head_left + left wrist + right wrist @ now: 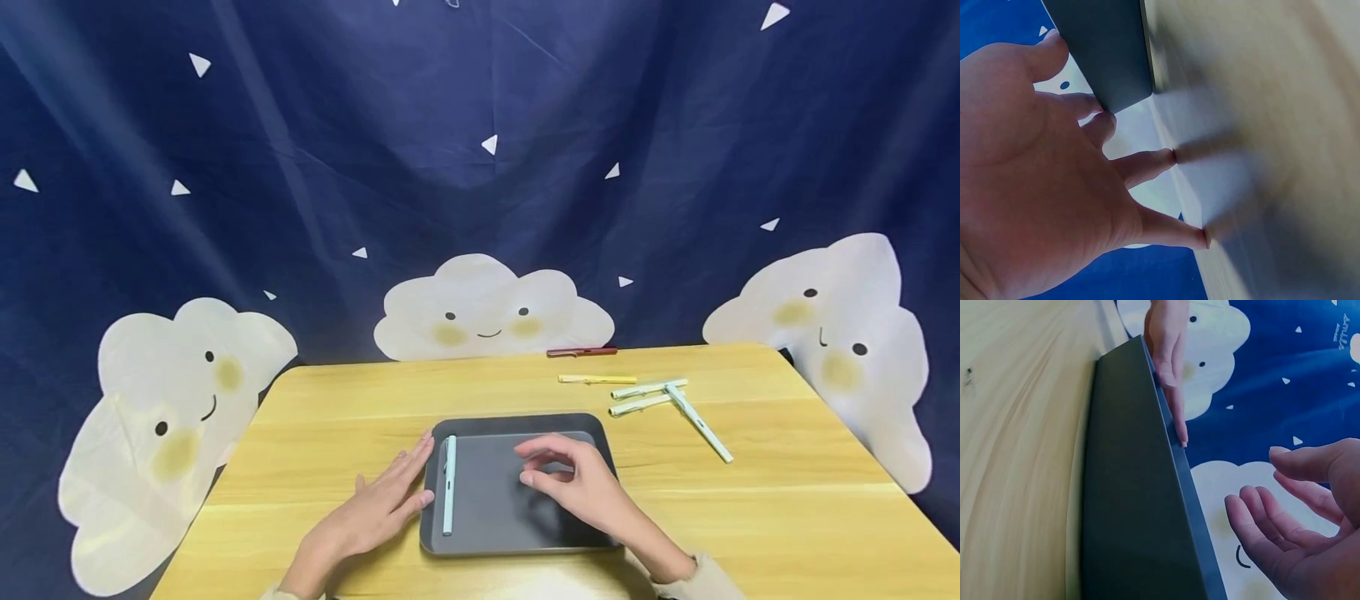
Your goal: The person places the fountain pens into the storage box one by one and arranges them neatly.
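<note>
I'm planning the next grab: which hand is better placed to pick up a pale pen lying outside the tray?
Probably the right hand: it hovers empty above the tray, on the side nearer the pale pens outside it. The left hand rests at the tray's left edge, farther from them.

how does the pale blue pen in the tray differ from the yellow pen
The pale blue pen lies inside the tray, while the yellow pen lies on the table, beyond the tray's far edge. Seen from the head camera, the pale blue pen points away from the person, whereas the yellow pen lies crosswise. Both are slim, and neither is held.
</note>
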`<state>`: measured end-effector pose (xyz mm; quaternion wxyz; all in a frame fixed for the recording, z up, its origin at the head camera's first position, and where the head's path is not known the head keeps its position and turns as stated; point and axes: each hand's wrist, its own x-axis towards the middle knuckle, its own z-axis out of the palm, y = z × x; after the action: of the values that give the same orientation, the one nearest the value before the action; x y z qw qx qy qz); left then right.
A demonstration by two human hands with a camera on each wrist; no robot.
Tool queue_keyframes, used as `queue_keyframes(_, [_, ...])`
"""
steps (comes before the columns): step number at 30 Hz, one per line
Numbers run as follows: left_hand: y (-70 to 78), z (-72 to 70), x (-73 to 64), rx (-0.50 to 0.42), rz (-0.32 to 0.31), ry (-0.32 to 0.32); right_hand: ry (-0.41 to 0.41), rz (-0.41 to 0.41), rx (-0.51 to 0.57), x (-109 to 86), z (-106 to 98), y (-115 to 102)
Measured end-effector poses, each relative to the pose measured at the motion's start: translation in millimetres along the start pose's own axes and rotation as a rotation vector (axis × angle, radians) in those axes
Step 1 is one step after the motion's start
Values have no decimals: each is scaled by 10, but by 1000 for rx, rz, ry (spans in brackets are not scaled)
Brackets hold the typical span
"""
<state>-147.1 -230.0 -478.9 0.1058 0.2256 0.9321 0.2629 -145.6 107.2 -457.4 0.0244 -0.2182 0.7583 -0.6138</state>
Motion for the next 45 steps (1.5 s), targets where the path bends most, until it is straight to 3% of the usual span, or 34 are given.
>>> queue_keyframes(11, [15, -4, 13, 10, 2, 3, 26, -73, 2, -57, -200, 34])
queue_keyframes(21, [11, -9, 1, 0, 0, 1, 109, -104, -88, -30, -440, 32])
queue_keyframes(34, [7, -1, 3, 5, 3, 8, 182, -81, -122, -16, -736, 86])
queue_keyframes(45, [-5, 4, 1, 8, 8, 11, 230, -135, -175, -14, -1037, 189])
